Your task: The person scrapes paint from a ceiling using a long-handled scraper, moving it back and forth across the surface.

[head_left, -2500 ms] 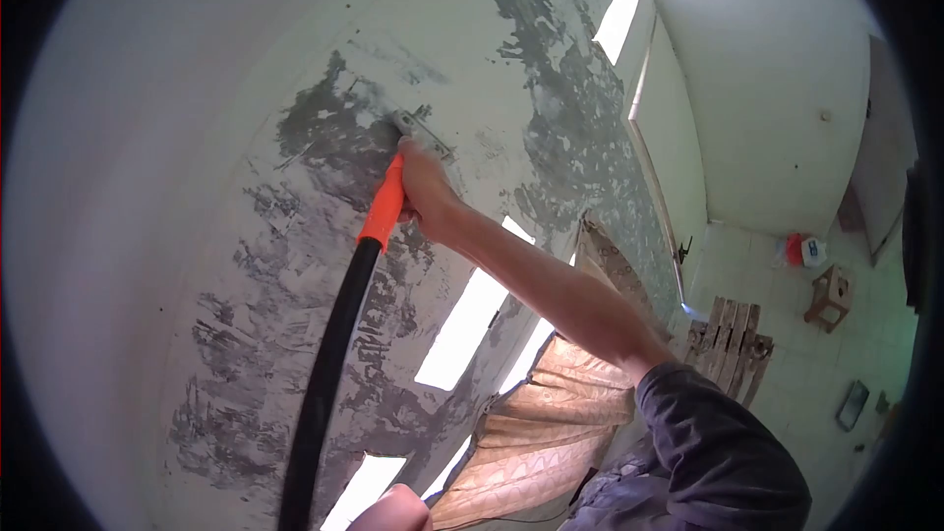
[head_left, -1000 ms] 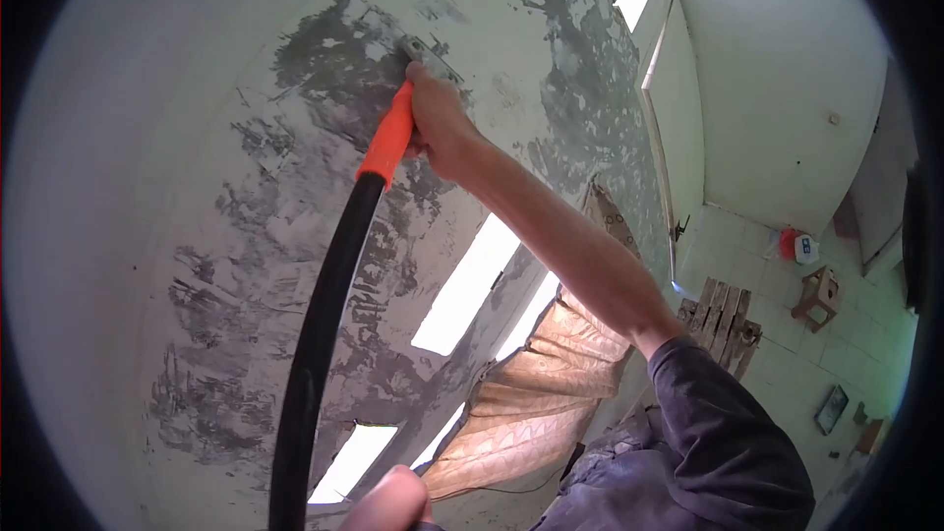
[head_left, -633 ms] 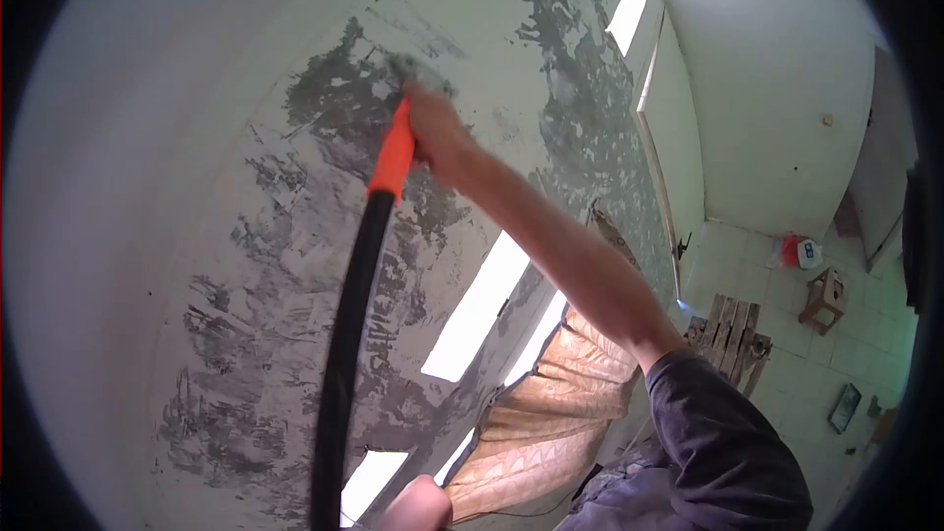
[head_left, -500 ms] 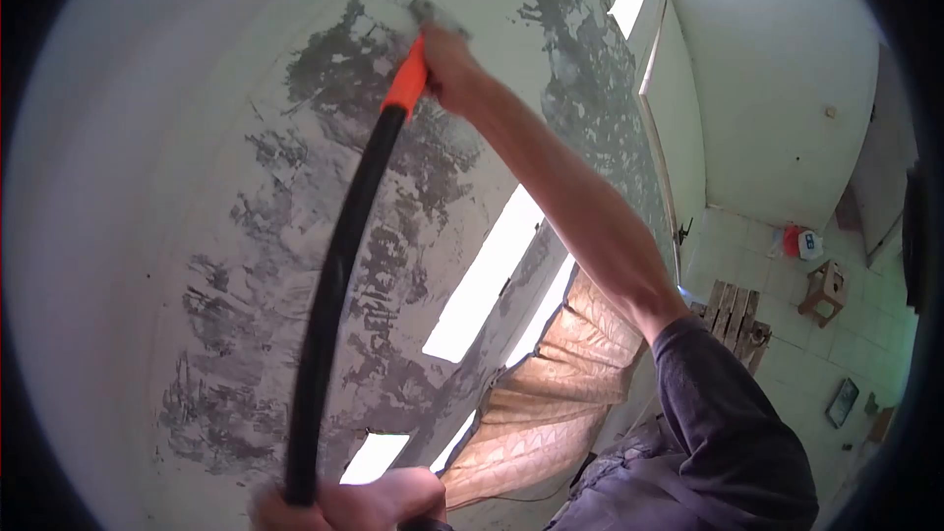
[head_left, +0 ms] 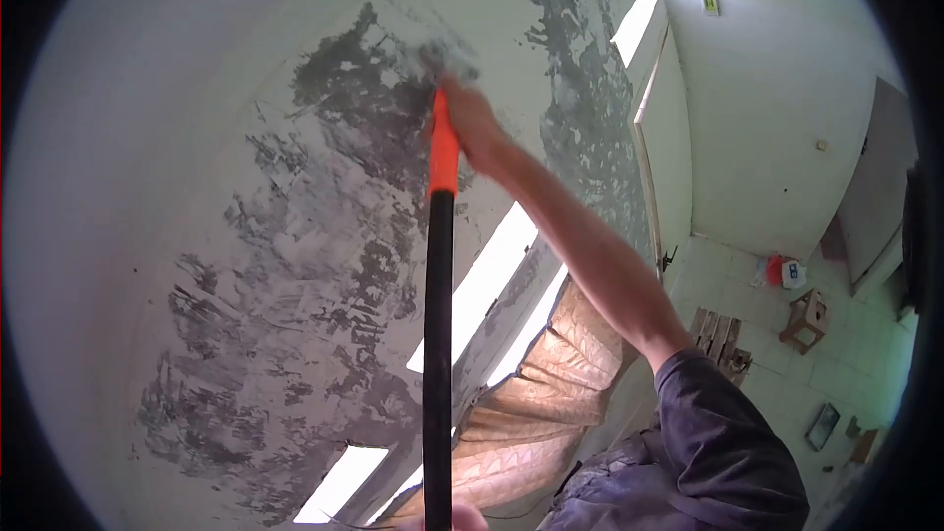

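My right hand is closed around the orange upper end of a long-handled scraper, close to its head. The rest of the handle is a straight black pole running down the middle of the view. Its grey head is smeared by motion and lies against or very close to the patchy white-and-grey surface; contact cannot be made out. At the bottom edge, my left hand is mostly cut off by the frame and partly behind the pole, wrapped round its lower part.
Bright window openings and a hanging tan quilted cloth lie below the worked surface. On the tiled floor to the right are a wooden pallet, a small stool, a red-and-white container and a dark flat rectangular item.
My right hand and the scraper's head have moved down and slightly right. The pole's lower end, with my left hand, has swung right and dropped mostly out of view.
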### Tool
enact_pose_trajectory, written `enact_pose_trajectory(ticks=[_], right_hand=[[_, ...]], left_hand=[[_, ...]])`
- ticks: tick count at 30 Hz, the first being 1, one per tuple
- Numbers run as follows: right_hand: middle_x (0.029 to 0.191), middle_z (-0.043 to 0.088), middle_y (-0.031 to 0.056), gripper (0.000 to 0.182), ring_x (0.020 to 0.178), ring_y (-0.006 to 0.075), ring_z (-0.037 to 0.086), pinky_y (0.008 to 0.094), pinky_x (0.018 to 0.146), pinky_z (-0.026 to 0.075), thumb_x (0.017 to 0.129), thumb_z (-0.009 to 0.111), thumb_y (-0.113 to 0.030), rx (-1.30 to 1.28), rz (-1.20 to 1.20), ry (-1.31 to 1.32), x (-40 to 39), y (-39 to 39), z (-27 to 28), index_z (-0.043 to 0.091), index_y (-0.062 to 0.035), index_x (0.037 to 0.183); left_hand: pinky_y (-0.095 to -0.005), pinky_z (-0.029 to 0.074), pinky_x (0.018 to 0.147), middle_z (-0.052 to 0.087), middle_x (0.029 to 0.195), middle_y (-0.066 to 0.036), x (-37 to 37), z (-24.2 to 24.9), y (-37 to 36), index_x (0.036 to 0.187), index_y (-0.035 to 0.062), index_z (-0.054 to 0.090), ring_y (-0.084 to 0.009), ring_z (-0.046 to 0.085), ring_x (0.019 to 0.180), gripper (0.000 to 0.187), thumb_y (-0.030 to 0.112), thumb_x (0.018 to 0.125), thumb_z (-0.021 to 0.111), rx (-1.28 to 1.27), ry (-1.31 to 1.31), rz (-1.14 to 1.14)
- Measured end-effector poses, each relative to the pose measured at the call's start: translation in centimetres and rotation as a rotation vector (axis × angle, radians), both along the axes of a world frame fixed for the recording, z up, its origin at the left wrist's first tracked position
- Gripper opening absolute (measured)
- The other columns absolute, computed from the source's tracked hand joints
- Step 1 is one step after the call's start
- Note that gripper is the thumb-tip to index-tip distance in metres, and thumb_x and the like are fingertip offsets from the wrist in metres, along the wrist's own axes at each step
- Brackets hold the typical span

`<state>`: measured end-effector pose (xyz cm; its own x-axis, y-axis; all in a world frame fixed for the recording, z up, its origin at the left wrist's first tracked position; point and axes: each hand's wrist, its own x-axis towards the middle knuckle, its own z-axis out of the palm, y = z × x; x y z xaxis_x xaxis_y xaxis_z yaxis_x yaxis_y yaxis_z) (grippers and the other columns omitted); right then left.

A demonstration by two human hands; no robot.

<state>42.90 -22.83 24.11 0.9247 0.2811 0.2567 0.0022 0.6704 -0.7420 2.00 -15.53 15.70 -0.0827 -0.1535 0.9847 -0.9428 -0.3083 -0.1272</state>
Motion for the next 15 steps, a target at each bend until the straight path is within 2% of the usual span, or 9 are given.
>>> enact_pose_trajectory(ticks=[2, 4, 5, 7, 8, 10, 11, 13, 15], right_hand=[[0.071, 0.056, 0.0057, 0.040, 0.060, 0.0175, 0.058, 0.0327, 0.053, 0.045, 0.100, 0.043, -0.044, -0.070, -0.060, -0.074, 2.0, -0.2, -0.2, 0.053, -0.0054, 0.093], [0.069, 0.057, 0.0063, 0.044, 0.057, 0.0162, 0.056, 0.0322, 0.057, 0.045, 0.100, 0.042, -0.046, -0.097, -0.133, -0.114, 3.3, -0.5, -0.4, 0.054, -0.0052, 0.091], [0.065, 0.058, 0.0060, 0.047, 0.056, 0.0157, 0.055, 0.0319, 0.060, 0.044, 0.100, 0.042, -0.048, -0.126, -0.139, -0.152, 3.5, -0.6, -1.0, 0.054, -0.0039, 0.092], [0.067, 0.058, 0.0065, 0.048, 0.054, 0.0167, 0.058, 0.0328, 0.057, 0.046, 0.099, 0.043, -0.049, -0.204, -0.141, -0.190, 3.0, -0.8, -2.9, 0.055, -0.0026, 0.094], [0.068, 0.057, 0.0071, 0.049, 0.053, 0.0176, 0.060, 0.0338, 0.054, 0.047, 0.098, 0.044, -0.049, -0.273, -0.155, -0.218, 2.3, -0.9, -3.8, 0.056, -0.0013, 0.096], [0.068, 0.058, 0.0077, 0.049, 0.053, 0.0167, 0.060, 0.0320, 0.051, 0.047, 0.098, 0.044, -0.049, -0.279, -0.056, -0.205, 1.2, -1.0, -5.6, 0.054, -0.0019, 0.100], [0.064, 0.057, 0.0060, 0.047, 0.051, 0.0157, 0.057, 0.0312, 0.049, 0.045, 0.099, 0.043, -0.051, -0.268, -0.001, -0.152, 0.1, -1.4, -5.8, 0.053, -0.0041, 0.101], [0.060, 0.053, 0.0033, 0.044, 0.046, 0.0135, 0.052, 0.0299, 0.042, 0.041, 0.100, 0.043, -0.050, -0.185, 0.102, -0.064, -1.3, -2.0, -5.9, 0.050, -0.0068, 0.103], [0.059, 0.047, 0.0006, 0.038, 0.038, 0.0101, 0.045, 0.0281, 0.035, 0.035, 0.100, 0.044, -0.046, -0.146, 0.143, -0.024, -1.7, -2.8, -5.4, 0.048, -0.0077, 0.102]], left_hand=[[-0.0340, 0.044, 0.064, 0.057, 0.067, 0.003, -0.1, -4.4, 2.4, 0.080, 0.0143, 0.060, -0.0161, 0.060, 0.069, 0.012, 0.015, 0.082, 0.072, 0.116, 0.307, 0.241], [-0.0369, 0.050, 0.071, 0.066, 0.071, 0.000, 0.9, -7.8, 3.3, 0.082, 0.0151, 0.065, -0.0206, 0.070, 0.077, 0.014, 0.019, 0.079, 0.078, 0.344, 0.396, 0.290], [-0.0359, 0.051, 0.075, 0.064, 0.070, 0.003, 1.7, -8.7, 3.2, 0.081, 0.0184, 0.064, -0.0197, 0.071, 0.080, 0.019, 0.016, 0.074, 0.081, 0.513, 0.441, 0.263], [-0.0319, 0.052, 0.088, 0.068, 0.085, 0.000, 3.8, -12.7, 2.6, 0.078, 0.0165, 0.063, -0.0171, 0.068, 0.089, 0.011, 0.014, 0.080, 0.073, 0.771, 0.213, 0.287], [-0.0299, 0.052, 0.089, 0.066, 0.084, 0.000, 5.3, -14.6, 2.0, 0.076, 0.0161, 0.061, -0.0168, 0.067, 0.085, 0.010, 0.011, 0.081, 0.068, 0.877, 0.060, 0.277], [-0.0305, 0.052, 0.088, 0.064, 0.081, 0.002, 7.2, -20.4, 0.6, 0.072, 0.0177, 0.061, -0.0159, 0.063, 0.080, 0.012, 0.009, 0.079, 0.064, 0.814, -0.087, 0.266], [-0.0305, 0.051, 0.089, 0.065, 0.084, 0.001, 7.9, -22.3, -0.4, 0.077, 0.0162, 0.063, -0.0164, 0.062, 0.082, 0.010, 0.007, 0.079, 0.063, 0.745, -0.106, 0.266], [-0.0308, 0.049, 0.085, 0.065, 0.086, -0.001, 9.7, -22.5, -1.9, 0.080, 0.0130, 0.062, -0.0173, 0.062, 0.085, 0.001, 0.012, 0.080, 0.061, 0.836, -0.133, 0.154], [-0.0309, 0.049, 0.084, 0.065, 0.088, -0.002, 11.3, -22.9, -3.0, 0.081, 0.0124, 0.061, -0.0176, 0.062, 0.086, 0.003, 0.015, 0.081, 0.060, 0.925, -0.173, 0.132]])
